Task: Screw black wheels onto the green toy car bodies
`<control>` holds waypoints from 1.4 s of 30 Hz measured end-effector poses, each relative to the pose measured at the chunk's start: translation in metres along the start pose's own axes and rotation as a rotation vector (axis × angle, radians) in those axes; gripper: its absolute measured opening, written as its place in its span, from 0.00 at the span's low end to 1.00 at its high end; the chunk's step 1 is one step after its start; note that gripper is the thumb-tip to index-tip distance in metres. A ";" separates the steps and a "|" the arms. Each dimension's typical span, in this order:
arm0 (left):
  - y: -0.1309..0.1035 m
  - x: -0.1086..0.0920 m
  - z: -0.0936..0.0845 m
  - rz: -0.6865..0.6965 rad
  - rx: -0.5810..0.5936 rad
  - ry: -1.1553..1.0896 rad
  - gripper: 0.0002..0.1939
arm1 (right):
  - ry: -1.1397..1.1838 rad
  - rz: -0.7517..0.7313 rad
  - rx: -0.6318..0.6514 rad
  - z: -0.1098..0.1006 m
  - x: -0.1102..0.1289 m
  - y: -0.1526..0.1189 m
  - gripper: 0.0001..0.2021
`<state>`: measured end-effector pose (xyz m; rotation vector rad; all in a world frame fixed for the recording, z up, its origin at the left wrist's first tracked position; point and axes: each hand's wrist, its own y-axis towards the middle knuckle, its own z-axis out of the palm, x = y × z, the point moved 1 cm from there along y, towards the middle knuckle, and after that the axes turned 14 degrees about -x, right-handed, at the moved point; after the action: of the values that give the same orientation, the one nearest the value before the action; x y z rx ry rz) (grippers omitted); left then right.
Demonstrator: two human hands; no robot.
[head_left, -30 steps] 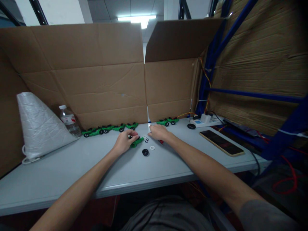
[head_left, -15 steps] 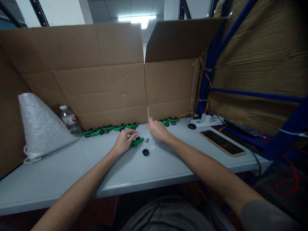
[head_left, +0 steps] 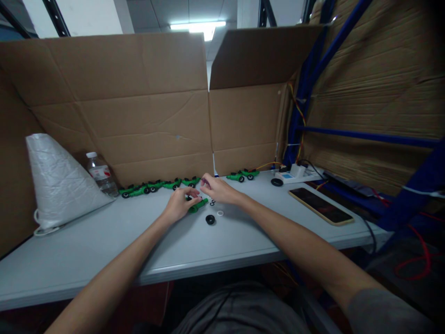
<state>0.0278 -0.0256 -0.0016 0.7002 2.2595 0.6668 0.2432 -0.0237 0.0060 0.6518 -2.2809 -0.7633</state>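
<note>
My left hand (head_left: 181, 203) is closed at the near end of a green toy car body (head_left: 199, 205), its fingers bent over the body's left side. Just to the right, my right hand (head_left: 216, 189) hangs above the table with its fingers pinched; whatever they hold is too small to make out. Small black rings (head_left: 212, 202) lie below the right hand. Nearer me are a black wheel (head_left: 210, 220) and a white ring (head_left: 220, 213).
Several green toy cars (head_left: 172, 184) line the table's back left, and more green cars (head_left: 243, 175) stand at the back right. A bottle (head_left: 101, 174) and silvery bag (head_left: 64, 185) are at left. A phone (head_left: 321, 206), black ring (head_left: 277, 182) and power strip (head_left: 302, 174) are at right.
My right hand has moved left and slightly nearer, toward my left hand, uncovering the back right cars. My left hand and the green body have hardly moved.
</note>
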 end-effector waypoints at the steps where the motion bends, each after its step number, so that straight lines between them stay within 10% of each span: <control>1: 0.000 0.001 -0.001 -0.006 0.019 -0.012 0.16 | 0.016 -0.022 0.031 0.001 0.000 0.000 0.09; 42: -0.001 0.017 -0.002 -0.218 0.279 -0.331 0.22 | 0.055 -0.299 0.122 0.019 0.001 -0.003 0.06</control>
<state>0.0154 -0.0159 -0.0080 0.6294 2.0943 0.1186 0.2295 -0.0198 -0.0071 1.0756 -2.2187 -0.7357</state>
